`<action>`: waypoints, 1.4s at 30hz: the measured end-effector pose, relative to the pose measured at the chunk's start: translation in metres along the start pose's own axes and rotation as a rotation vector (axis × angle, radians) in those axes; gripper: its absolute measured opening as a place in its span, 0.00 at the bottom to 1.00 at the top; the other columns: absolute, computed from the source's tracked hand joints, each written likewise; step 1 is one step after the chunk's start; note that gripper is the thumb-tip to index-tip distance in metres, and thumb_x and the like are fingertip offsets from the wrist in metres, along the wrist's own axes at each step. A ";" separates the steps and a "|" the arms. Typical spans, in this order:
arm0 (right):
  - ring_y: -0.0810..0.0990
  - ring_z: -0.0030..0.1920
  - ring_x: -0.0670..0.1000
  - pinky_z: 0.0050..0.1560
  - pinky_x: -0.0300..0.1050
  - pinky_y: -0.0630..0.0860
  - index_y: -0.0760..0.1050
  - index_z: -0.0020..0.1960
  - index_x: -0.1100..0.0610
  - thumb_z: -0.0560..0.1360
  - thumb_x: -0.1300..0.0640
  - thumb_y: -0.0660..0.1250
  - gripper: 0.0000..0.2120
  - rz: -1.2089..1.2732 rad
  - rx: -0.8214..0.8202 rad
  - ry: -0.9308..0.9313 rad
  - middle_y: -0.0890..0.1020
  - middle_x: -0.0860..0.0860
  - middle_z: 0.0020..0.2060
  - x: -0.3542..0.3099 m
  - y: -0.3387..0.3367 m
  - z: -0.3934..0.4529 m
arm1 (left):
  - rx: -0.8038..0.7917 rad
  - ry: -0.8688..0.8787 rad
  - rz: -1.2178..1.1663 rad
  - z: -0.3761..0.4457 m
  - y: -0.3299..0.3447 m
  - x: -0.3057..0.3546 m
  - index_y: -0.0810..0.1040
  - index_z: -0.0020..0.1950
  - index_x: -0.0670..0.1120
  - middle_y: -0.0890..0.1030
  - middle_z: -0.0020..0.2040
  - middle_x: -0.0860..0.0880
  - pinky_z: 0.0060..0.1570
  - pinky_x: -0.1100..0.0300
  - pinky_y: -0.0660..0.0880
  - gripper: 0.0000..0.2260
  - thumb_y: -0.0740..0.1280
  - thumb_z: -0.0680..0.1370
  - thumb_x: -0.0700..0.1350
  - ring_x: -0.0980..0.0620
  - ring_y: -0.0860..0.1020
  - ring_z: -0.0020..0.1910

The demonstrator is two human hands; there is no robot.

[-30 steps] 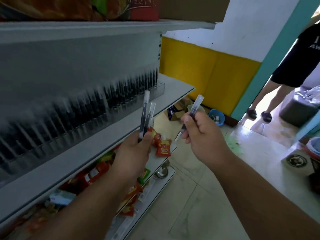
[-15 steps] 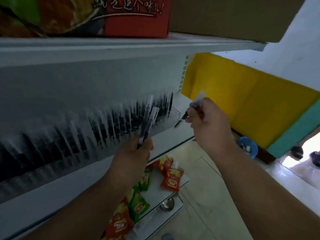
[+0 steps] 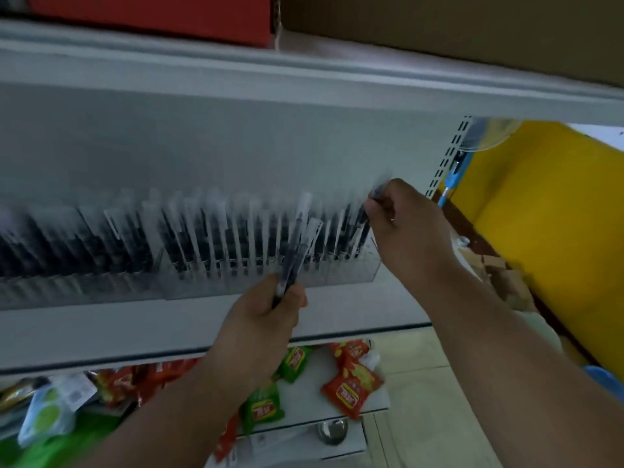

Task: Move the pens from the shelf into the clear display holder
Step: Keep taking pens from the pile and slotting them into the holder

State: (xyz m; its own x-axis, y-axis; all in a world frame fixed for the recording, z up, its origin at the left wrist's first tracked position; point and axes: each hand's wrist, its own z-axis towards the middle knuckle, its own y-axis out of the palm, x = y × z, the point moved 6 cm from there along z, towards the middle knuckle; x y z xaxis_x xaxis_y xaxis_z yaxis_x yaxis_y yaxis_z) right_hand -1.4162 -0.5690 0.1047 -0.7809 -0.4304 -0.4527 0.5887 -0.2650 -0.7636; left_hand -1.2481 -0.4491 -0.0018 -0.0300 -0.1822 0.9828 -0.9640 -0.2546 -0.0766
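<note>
A long clear display holder (image 3: 351, 270) stands on the white shelf (image 3: 135, 329), filled with several upright black pens with clear caps. My left hand (image 3: 266, 315) grips two such pens (image 3: 300, 241) upright in front of the holder's right half. My right hand (image 3: 401, 221) pinches one pen (image 3: 364, 214) at the holder's right end, tip down among the standing pens. Motion blur smears the row of pens.
An upper shelf (image 3: 304, 79) carries a red box (image 3: 152, 15) and a brown carton (image 3: 472, 28) overhead. Snack packets (image 3: 351, 386) lie on the lower shelf. A yellow wall (image 3: 557, 231) and tiled floor are to the right.
My view turned left and up toward the shelf. My right hand moved left and brought its pen to the holder's right end. My left hand kept its two pens, now nearer the holder.
</note>
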 end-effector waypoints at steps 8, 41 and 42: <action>0.72 0.36 0.51 0.32 0.42 0.63 0.71 0.44 0.55 0.81 0.50 0.62 0.10 -0.049 -0.199 -0.018 0.74 0.48 0.34 0.018 0.031 -0.009 | 0.048 0.012 -0.040 0.001 0.019 0.008 0.75 0.41 0.46 0.69 0.29 0.51 0.30 0.59 0.65 0.13 0.61 0.82 0.51 0.52 0.66 0.29; 0.74 0.38 0.52 0.36 0.44 0.64 0.74 0.46 0.58 0.81 0.52 0.63 0.10 0.016 0.065 -0.062 0.76 0.50 0.35 0.013 -0.023 0.007 | 0.067 0.088 0.006 0.000 0.025 0.005 0.78 0.38 0.51 0.68 0.27 0.56 0.35 0.54 0.65 0.15 0.60 0.82 0.51 0.52 0.66 0.29; 0.74 0.38 0.52 0.37 0.44 0.64 0.75 0.46 0.58 0.81 0.52 0.63 0.10 0.021 0.065 -0.057 0.77 0.50 0.36 0.013 -0.022 0.008 | 0.075 0.087 0.011 -0.002 0.024 0.005 0.78 0.39 0.50 0.68 0.27 0.55 0.35 0.54 0.65 0.14 0.60 0.82 0.50 0.52 0.66 0.29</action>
State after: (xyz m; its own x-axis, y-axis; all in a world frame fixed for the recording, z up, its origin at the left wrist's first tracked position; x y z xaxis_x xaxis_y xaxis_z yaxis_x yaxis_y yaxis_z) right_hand -1.4377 -0.5756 0.1192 -0.7563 -0.4843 -0.4398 0.6184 -0.3100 -0.7221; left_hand -1.2725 -0.4543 0.0020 -0.0670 -0.1027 0.9925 -0.9411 -0.3238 -0.0970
